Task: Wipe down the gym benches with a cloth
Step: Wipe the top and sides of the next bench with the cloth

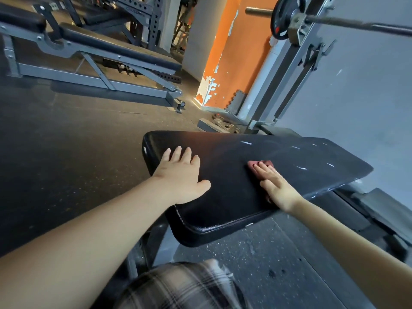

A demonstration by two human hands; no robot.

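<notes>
both hands lay flat on the bench (234, 197): left hand (181, 175) bare, right hand (275, 186) at 3 o'clock pressed the pink cloth (258, 166).

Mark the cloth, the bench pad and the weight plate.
cloth (263, 162): head view, uncovered far edge.
bench pad (223, 170): head view, bare middle of the top.
weight plate (281, 12): head view, black face.

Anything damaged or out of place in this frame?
Yes. The bench pad shows white scuffs and nicks on its top, beyond the cloth. The orange pillar behind has paint flaking off near its base.
</notes>
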